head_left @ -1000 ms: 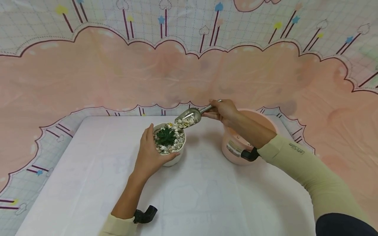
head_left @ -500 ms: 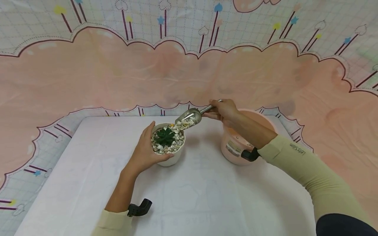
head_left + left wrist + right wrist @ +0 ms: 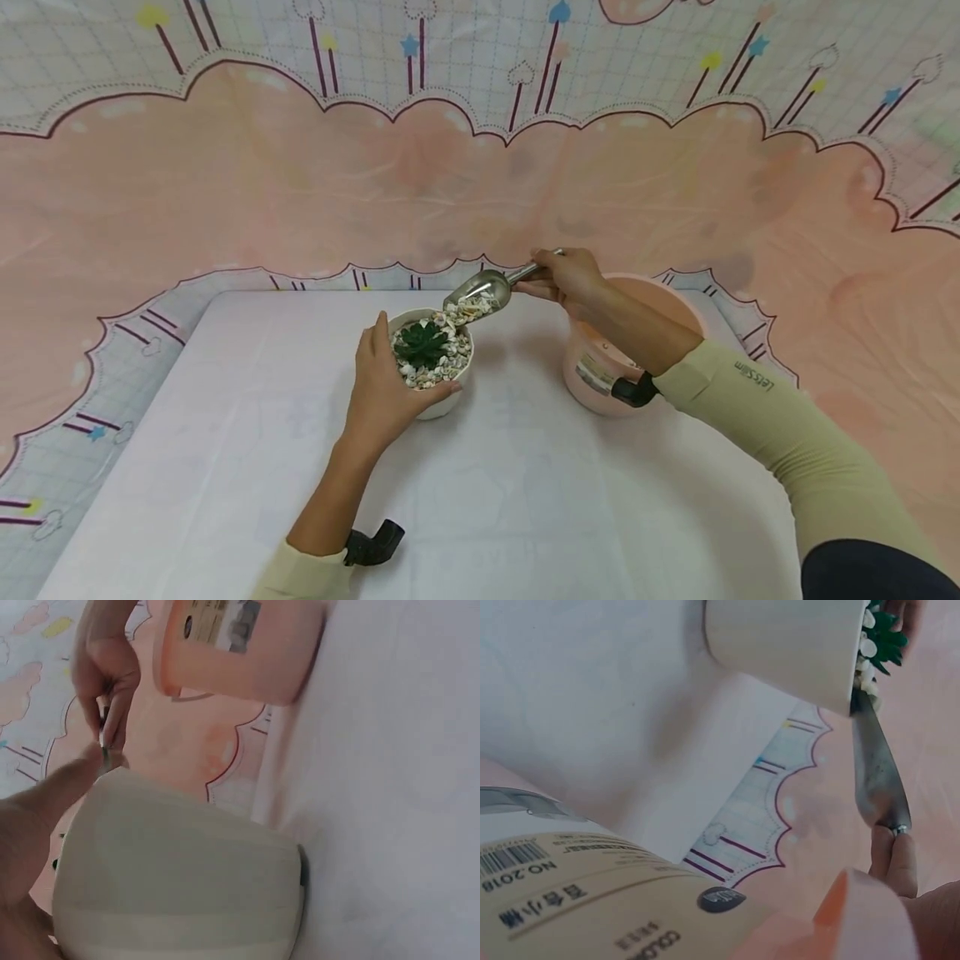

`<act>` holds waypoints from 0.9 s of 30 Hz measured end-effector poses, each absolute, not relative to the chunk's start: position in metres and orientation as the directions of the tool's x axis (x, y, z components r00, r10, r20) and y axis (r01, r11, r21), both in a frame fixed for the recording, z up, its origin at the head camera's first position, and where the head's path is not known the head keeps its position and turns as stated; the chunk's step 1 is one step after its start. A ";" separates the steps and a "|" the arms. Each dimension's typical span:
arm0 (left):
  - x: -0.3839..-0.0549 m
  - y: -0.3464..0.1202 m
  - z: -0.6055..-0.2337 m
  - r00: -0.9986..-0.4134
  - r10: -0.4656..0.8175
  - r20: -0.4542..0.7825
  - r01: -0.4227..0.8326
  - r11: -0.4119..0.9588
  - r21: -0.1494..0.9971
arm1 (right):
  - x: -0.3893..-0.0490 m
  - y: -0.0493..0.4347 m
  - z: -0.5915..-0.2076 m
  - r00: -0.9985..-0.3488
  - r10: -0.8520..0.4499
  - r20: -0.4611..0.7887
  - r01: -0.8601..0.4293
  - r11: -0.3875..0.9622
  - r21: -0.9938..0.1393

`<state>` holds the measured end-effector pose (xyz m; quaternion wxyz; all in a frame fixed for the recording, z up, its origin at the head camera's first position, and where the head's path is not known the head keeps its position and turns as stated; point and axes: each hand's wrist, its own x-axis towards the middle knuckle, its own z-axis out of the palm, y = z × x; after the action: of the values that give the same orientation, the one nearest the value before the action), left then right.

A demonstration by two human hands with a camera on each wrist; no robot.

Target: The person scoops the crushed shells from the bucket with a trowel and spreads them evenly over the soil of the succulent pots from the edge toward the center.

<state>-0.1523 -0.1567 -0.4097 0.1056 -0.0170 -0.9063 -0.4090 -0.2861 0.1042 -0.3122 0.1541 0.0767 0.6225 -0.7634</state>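
Note:
A white flowerpot (image 3: 442, 406) stands on the table, holding a green succulent (image 3: 420, 343) among small pale pebbles (image 3: 447, 363). My left hand (image 3: 381, 398) grips its left side, thumb along the front and fingers round the back. My right hand (image 3: 573, 279) holds a metal scoop (image 3: 483, 287) by the handle. The scoop tilts down to the left, with pebbles (image 3: 468, 308) lying towards its lip at the pot's right rim. In the right wrist view the scoop (image 3: 877, 765) meets the rim. The left wrist view shows mostly the pot's wall (image 3: 180, 862).
A pink bucket (image 3: 592, 354) with a label stands on the right, under my right forearm; a few pebbles show inside. White cloth covers the table (image 3: 480, 500). Behind it hangs a patterned pink curtain (image 3: 420, 192). Black camera mounts (image 3: 375, 543) sit on both wrists.
My left hand shifts slightly left with the pot, then back right. The scoop stays at the rim, and the pebbles in it lie a little lower towards the lip.

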 end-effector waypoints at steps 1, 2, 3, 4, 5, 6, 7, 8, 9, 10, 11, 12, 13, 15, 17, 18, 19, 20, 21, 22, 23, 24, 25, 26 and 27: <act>-0.153 -0.155 -0.410 -0.975 -0.062 0.213 0.117 0.670 0.733 | -0.286 0.104 -0.312 -0.941 -0.139 -0.308 0.330 -0.178 -0.927; -0.153 -0.155 -0.411 -0.974 -0.065 0.217 0.118 0.671 0.732 | -0.286 0.104 -0.311 -0.941 -0.140 -0.308 0.330 -0.177 -0.927; -0.154 -0.156 -0.412 -0.973 -0.063 0.220 0.121 0.673 0.730 | -0.286 0.104 -0.311 -0.941 -0.142 -0.308 0.330 -0.178 -0.927; -0.156 -0.157 -0.413 -0.973 -0.055 0.225 0.131 0.672 0.729 | -0.286 0.103 -0.311 -0.940 -0.144 -0.308 0.331 -0.179 -0.926; -0.157 -0.160 -0.413 -0.973 -0.041 0.226 0.142 0.663 0.735 | -0.286 0.103 -0.310 -0.940 -0.144 -0.309 0.332 -0.179 -0.926; -0.159 -0.163 -0.413 -0.974 -0.020 0.225 0.158 0.653 0.741 | -0.286 0.103 -0.311 -0.941 -0.143 -0.307 0.330 -0.177 -0.927; -0.160 -0.166 -0.413 -0.975 0.005 0.221 0.172 0.641 0.748 | -0.286 0.102 -0.311 -0.941 -0.146 -0.305 0.328 -0.177 -0.928; -0.162 -0.169 -0.413 -0.977 0.033 0.211 0.185 0.626 0.757 | -0.286 0.102 -0.311 -0.941 -0.148 -0.303 0.327 -0.178 -0.928; -0.163 -0.172 -0.412 -0.977 0.063 0.205 0.200 0.612 0.765 | -0.286 0.102 -0.311 -0.942 -0.148 -0.302 0.326 -0.181 -0.928; -0.165 -0.174 -0.412 -0.976 0.092 0.198 0.213 0.597 0.774 | -0.286 0.102 -0.311 -0.942 -0.148 -0.301 0.326 -0.181 -0.928; -0.165 -0.176 -0.411 -0.975 0.117 0.191 0.223 0.579 0.785 | -0.286 0.102 -0.311 -0.942 -0.147 -0.301 0.325 -0.183 -0.928; -0.166 -0.177 -0.411 -0.973 0.136 0.184 0.229 0.565 0.793 | -0.286 0.102 -0.311 -0.942 -0.147 -0.301 0.325 -0.184 -0.928; -0.166 -0.178 -0.410 -0.973 0.148 0.178 0.231 0.557 0.798 | -0.286 0.102 -0.312 -0.941 -0.148 -0.303 0.327 -0.186 -0.926; -0.164 -0.176 -0.409 -0.974 0.148 0.170 0.225 0.560 0.797 | -0.285 0.102 -0.312 -0.941 -0.145 -0.306 0.330 -0.186 -0.926; -0.160 -0.172 -0.409 -0.978 0.115 0.172 0.206 0.580 0.788 | -0.284 0.102 -0.312 -0.941 -0.143 -0.306 0.329 -0.184 -0.926; -0.158 -0.168 -0.409 -0.981 0.090 0.175 0.193 0.595 0.780 | -0.284 0.102 -0.312 -0.941 -0.143 -0.305 0.328 -0.183 -0.927; -0.155 -0.165 -0.409 -0.982 0.061 0.180 0.179 0.612 0.770 | -0.284 0.102 -0.313 -0.942 -0.144 -0.304 0.327 -0.183 -0.927; -0.153 -0.161 -0.409 -0.982 0.031 0.185 0.163 0.628 0.761 | -0.283 0.103 -0.312 -0.942 -0.144 -0.302 0.325 -0.182 -0.928; -0.151 -0.157 -0.410 -0.981 0.001 0.194 0.149 0.642 0.752 | -0.283 0.103 -0.312 -0.943 -0.146 -0.299 0.323 -0.182 -0.929; -0.149 -0.153 -0.410 -0.979 -0.024 0.204 0.139 0.653 0.745 | -0.283 0.103 -0.312 -0.944 -0.147 -0.296 0.320 -0.181 -0.930; -0.148 -0.149 -0.410 -0.976 -0.044 0.212 0.131 0.661 0.739 | -0.283 0.103 -0.312 -0.944 -0.145 -0.295 0.319 -0.181 -0.931; -0.147 -0.147 -0.411 -0.974 -0.061 0.217 0.123 0.667 0.735 | -0.283 0.103 -0.312 -0.945 -0.144 -0.295 0.318 -0.181 -0.931; -0.147 -0.146 -0.412 -0.972 -0.071 0.224 0.119 0.673 0.730 | -0.282 0.103 -0.312 -0.944 -0.144 -0.296 0.319 -0.182 -0.930; -0.147 -0.145 -0.413 -0.970 -0.077 0.230 0.118 0.679 0.725 | -0.282 0.103 -0.311 -0.944 -0.145 -0.296 0.320 -0.180 -0.930; -0.148 -0.146 -0.414 -0.969 -0.078 0.236 0.122 0.679 0.724 | -0.282 0.103 -0.311 -0.944 -0.143 -0.296 0.319 -0.179 -0.931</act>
<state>-0.1477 -0.1456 -0.4143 0.1246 -0.0120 -0.9076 -0.4007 -0.2820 0.1029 -0.3113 0.1512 0.0707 0.6226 -0.7646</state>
